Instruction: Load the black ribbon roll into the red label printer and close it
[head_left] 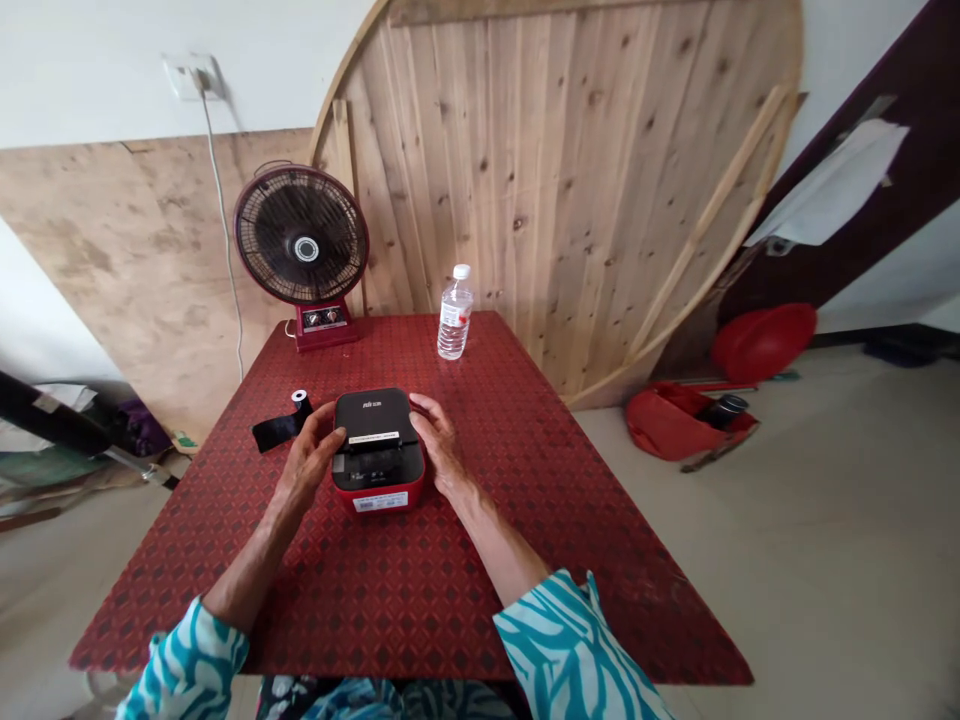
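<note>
A small square thermal printer (379, 433), black on top with a red body, sits on the table in front of me. White label strips show on its lid and its near side. My left hand (311, 450) grips its left side, thumb at the lid's edge. On the right side my right hand (436, 437) holds it in the same way, fingers along the edge. The lid looks closed. Just beyond my left hand stands a small roll of black-faced paper (301, 402), its loose end lying on the table.
A red patterned cloth covers the table (480, 560). At its far end stand a dark red electric fan (304, 240) and a clear water bottle (454, 318). A round wooden board (540, 180) leans on the wall behind. Red stools (675, 425) are on the floor at right.
</note>
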